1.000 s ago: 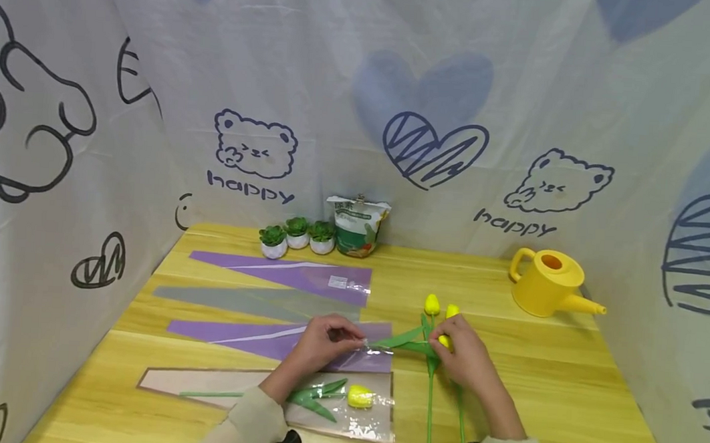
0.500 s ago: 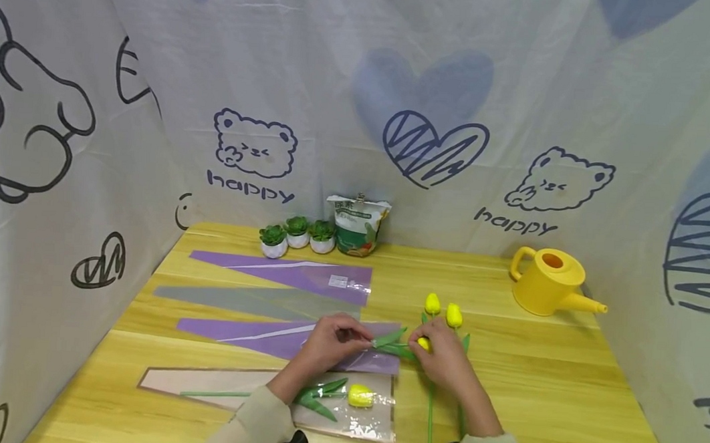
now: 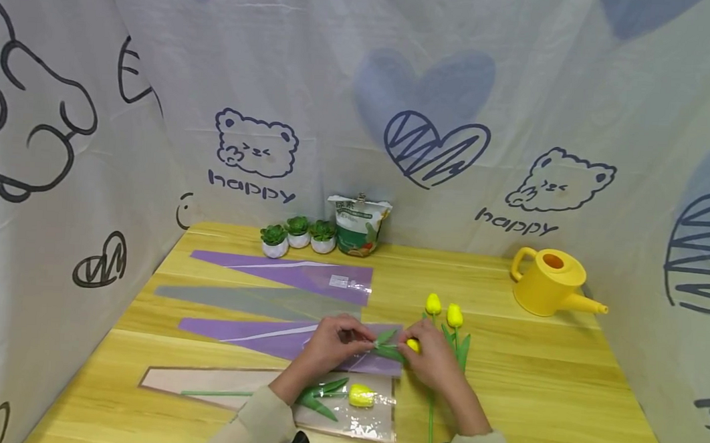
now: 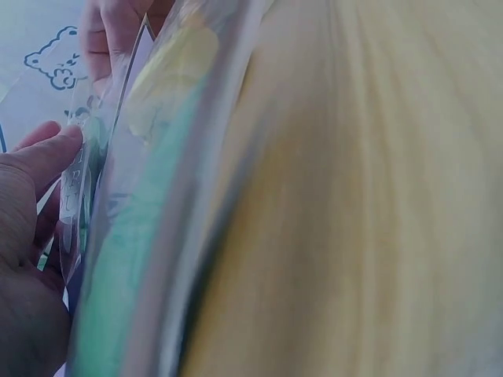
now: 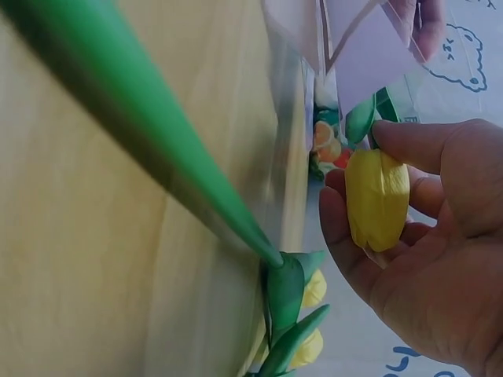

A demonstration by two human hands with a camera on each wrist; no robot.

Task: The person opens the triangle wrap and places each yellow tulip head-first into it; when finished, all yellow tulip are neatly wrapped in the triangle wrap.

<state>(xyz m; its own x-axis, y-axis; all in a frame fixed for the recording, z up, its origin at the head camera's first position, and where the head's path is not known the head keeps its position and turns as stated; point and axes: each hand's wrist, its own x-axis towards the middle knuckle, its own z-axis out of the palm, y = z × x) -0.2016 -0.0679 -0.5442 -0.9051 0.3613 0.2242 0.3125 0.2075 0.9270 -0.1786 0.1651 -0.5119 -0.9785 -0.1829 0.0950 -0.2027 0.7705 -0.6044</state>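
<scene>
"happy" (image 3: 251,193) is standing on the curtain; left hand (image 3: 332,341) is pinching the sleeve (image 3: 277,336), right hand (image 3: 432,356) is gripping the tulip (image 3: 412,345) in curled fingers.

Both forearms in pale beige long sleeves; small black device at each wrist; bare hands.

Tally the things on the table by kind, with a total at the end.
Yellow tulips: 4 (one in the right hand, one already sleeved, two lying free)
Flat wrapping sleeves: 4; the left hand holds one
Small potted plants: 3
Printed bag: 1
Yellow watering can: 1
Total: 13
</scene>
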